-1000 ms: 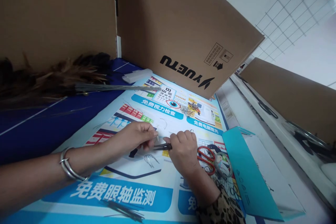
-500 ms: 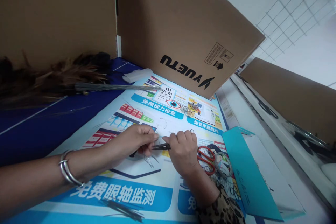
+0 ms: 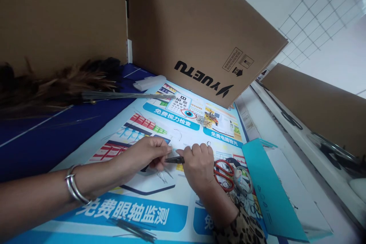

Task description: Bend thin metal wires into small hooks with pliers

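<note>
My right hand (image 3: 199, 166) is wrapped around a pair of dark pliers (image 3: 175, 159), whose pointed jaws reach left to the fingertips of my left hand (image 3: 156, 152). Thumb and forefinger of my left hand are pinched together at the tips of the jaws. What lies between them is too small to make out. Several thin bent wires (image 3: 164, 175) lie just below my left fingers. A curved piece of wire (image 3: 178, 134) rests on the printed sheet above the hands, and a small dark ring (image 3: 209, 143) shows above my right knuckles.
Red-handled scissors (image 3: 224, 175) and a wire coil (image 3: 243, 180) lie right of my right hand, beside a teal box (image 3: 276, 194). Straight wires (image 3: 134, 230) lie near the front. A wire bundle (image 3: 128, 95) with brown feathers (image 3: 71, 78) lies back left. Cardboard (image 3: 200, 38) stands behind.
My right hand and the pliers have shifted very slightly left. The small ring above my right knuckles shows more fully. My left hand keeps its pinch.
</note>
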{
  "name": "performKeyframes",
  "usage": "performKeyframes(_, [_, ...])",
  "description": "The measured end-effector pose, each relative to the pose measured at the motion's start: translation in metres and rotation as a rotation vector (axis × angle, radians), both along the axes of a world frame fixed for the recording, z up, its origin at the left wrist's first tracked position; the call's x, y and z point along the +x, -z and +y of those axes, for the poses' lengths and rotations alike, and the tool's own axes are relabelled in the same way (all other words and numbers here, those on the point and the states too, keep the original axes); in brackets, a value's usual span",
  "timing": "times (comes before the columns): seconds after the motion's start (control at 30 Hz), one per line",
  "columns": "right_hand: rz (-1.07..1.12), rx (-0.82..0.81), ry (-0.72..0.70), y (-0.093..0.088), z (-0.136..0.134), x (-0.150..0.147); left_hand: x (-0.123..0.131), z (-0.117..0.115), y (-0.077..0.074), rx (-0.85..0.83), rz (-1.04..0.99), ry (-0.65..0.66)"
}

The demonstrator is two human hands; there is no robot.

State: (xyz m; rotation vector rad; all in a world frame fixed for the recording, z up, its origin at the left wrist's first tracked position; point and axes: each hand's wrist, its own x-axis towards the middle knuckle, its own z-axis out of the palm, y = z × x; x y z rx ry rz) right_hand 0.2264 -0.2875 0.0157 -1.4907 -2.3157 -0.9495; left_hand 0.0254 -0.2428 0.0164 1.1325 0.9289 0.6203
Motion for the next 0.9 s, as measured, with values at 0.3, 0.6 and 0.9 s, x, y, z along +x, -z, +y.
performKeyframes(0.3, [0.016,0.003,-0.026,0.003,-0.001,-0.001,0.000,0.001,-0.004,-0.002,0.004,-0.025])
performKeyframes(0.6, [0.003,-0.187,0.058,0.006,-0.004,-0.003,-0.001,0.002,-0.007,0.198,0.151,-0.024])
performKeyframes(0.9, [0.047,-0.666,0.240,-0.013,-0.005,-0.015,-0.008,-0.002,-0.001,0.757,0.434,0.032])
